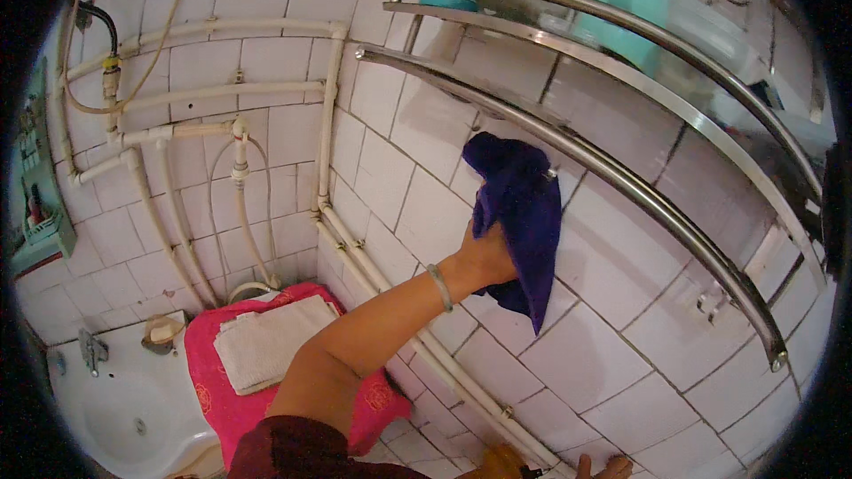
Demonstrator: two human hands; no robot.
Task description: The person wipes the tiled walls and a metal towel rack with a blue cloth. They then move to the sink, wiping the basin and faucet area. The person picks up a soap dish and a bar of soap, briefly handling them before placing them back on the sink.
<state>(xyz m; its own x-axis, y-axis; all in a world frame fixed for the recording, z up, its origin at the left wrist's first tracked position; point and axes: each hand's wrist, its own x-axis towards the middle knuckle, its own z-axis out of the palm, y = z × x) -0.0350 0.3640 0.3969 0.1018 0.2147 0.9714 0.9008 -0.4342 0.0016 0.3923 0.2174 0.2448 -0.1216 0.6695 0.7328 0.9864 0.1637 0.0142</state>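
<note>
My left hand (pixel 486 259) is closed around a dark purple cloth (pixel 524 204), pressing it against the white wall tiles below the metal shelf rail. The cloth is bunched at the top, and a pointed corner hangs down past my wrist. Most of my left fingers are hidden by its folds. A pale bangle (pixel 440 287) circles that wrist. At the bottom edge, only the fingertips of my right hand (pixel 608 467) show, spread apart near the wall and holding nothing visible. Beside them is a yellow-orange object (pixel 504 461) with a black part, mostly cut off.
A metal shelf (pixel 568 40) with curved rails juts out above, bearing a turquoise container (pixel 630 0) and jars. Pale pipes (pixel 444 364) run along the wall. To the left are a white sink (pixel 133 408) and a pink cloth (pixel 209 364) under a folded white towel (pixel 275 346).
</note>
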